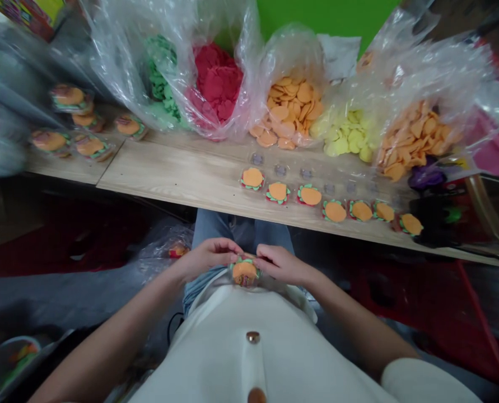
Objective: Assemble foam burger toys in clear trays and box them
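Both hands meet above my lap, holding a small toy burger (245, 272) between them. It has an orange top disc with green and red layers showing at its edge. My left hand (209, 258) pinches its left side, and my right hand (280, 264) grips its right side with the fingers curled over. The underside of the burger is hidden. A row of similar burgers (310, 196) lies on the wooden board (169, 168) beyond my hands, out of reach of my fingertips.
Clear plastic bags of orange (289, 109), red (218, 84), green (161, 73) and yellow (348, 134) discs stand along the back of the board. Burgers in clear packaging (70, 98) sit at the far left. Dark objects (436, 215) lie at the board's right end.
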`<state>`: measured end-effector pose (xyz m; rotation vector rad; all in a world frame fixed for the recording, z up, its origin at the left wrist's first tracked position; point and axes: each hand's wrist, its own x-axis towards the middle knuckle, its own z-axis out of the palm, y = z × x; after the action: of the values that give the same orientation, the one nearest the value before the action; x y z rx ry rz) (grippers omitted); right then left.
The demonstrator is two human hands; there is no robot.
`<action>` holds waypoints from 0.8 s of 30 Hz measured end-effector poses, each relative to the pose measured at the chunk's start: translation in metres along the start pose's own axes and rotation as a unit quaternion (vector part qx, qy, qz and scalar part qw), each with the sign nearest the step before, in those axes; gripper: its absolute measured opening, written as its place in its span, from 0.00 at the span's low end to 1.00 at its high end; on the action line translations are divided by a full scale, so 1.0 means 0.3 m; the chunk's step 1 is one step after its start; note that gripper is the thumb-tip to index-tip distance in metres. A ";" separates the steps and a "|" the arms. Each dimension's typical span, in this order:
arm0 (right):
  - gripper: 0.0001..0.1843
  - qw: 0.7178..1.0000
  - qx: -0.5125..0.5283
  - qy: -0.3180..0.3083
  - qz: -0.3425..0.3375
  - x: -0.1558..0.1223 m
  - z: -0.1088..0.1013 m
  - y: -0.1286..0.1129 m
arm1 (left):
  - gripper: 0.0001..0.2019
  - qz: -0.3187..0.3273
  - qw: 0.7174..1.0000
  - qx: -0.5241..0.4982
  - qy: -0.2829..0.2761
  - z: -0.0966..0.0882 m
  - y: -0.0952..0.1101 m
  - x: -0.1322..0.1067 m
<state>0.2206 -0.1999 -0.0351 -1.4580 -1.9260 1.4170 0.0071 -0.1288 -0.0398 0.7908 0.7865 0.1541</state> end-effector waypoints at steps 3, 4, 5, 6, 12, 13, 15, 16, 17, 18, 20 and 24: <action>0.16 0.999 -0.009 -0.046 -0.009 -0.008 -0.026 -0.015 | 0.14 0.027 0.995 -0.085 0.046 0.034 -0.073 -0.008; 0.16 0.998 -0.007 -0.060 -0.008 -0.010 -0.031 -0.019 | 0.13 0.029 0.991 -0.116 0.061 0.046 -0.096 -0.009; 0.16 0.997 -0.015 -0.070 -0.007 -0.009 -0.034 -0.023 | 0.12 0.026 0.987 -0.143 0.074 0.057 -0.116 -0.010; 0.15 0.997 -0.033 -0.074 -0.008 -0.007 -0.035 -0.027 | 0.11 0.022 0.983 -0.160 0.086 0.068 -0.129 -0.010; 0.06 0.977 -0.191 -0.070 -0.062 0.042 -0.022 -0.042 | 0.10 0.035 0.987 -0.099 0.121 0.116 -0.117 -0.008; 0.06 0.975 -0.195 -0.079 -0.066 0.047 -0.018 -0.039 | 0.10 0.035 0.987 -0.096 0.127 0.122 -0.113 -0.010; 0.06 0.975 -0.189 -0.095 -0.069 0.050 -0.008 -0.029 | 0.10 0.032 0.986 -0.094 0.135 0.133 -0.111 -0.014; 0.07 0.975 -0.183 -0.102 -0.072 0.048 -0.003 -0.023 | 0.10 0.031 0.986 -0.088 0.136 0.138 -0.113 -0.015; 0.07 0.975 -0.180 -0.104 -0.073 0.043 0.003 -0.017 | 0.10 0.033 0.987 -0.078 0.135 0.143 -0.117 -0.016; 0.07 0.976 -0.180 -0.103 -0.074 0.038 0.008 -0.013 | 0.09 0.040 0.988 -0.067 0.134 0.147 -0.121 -0.016; 0.07 0.976 -0.177 -0.100 -0.074 0.027 0.018 -0.006 | 0.09 0.055 0.988 -0.046 0.133 0.152 -0.128 -0.010; 0.07 0.985 -0.144 -0.073 -0.052 0.013 0.015 0.010 | 0.08 0.041 0.991 -0.047 0.115 0.137 -0.122 0.013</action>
<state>0.2171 -0.1988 -0.0407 -1.3790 -2.3444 1.2715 0.0324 -0.1769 -0.0489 0.7241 0.9581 0.3578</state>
